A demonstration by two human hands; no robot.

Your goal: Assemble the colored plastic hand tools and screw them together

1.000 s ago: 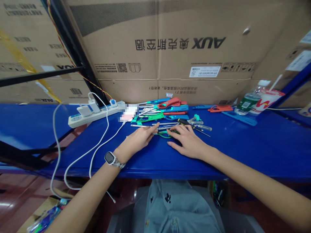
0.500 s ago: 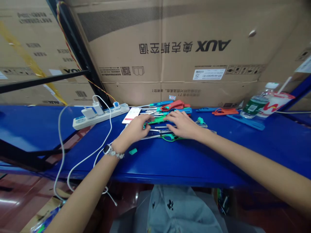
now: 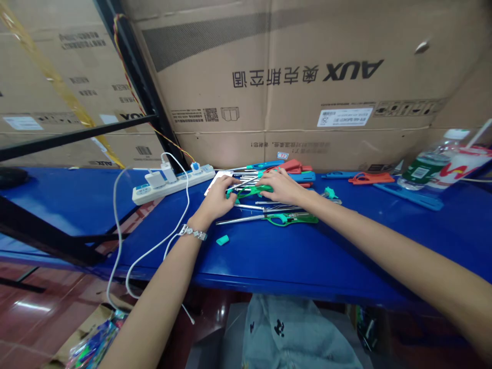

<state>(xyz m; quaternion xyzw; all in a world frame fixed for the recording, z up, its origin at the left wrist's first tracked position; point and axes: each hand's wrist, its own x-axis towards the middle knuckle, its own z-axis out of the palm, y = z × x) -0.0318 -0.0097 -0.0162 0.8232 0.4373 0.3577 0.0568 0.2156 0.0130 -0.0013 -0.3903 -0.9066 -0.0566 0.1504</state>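
Both my hands are over a pile of long-necked lighters on the blue shelf. Curled fingers of my left hand close at the left end of a green lighter. My right hand has its fingers bent around that lighter's right end, partly covering it. A thin metal tube slants between the two hands. In front lies another green lighter, its metal neck pointing left. Behind my right hand are a red lighter and blue lighters. A white card-like item sits partly behind my left hand.
A white power strip with plugs and loose cables is at left. A small teal piece lies near the front edge. To the right are an orange handle piece, a blue one, a bottle and a cup. Cardboard boxes stand behind.
The view has shifted, so everything sits farther right in the picture. My hands have drawn closer over the pile, and a slanted metal tube now shows between them.
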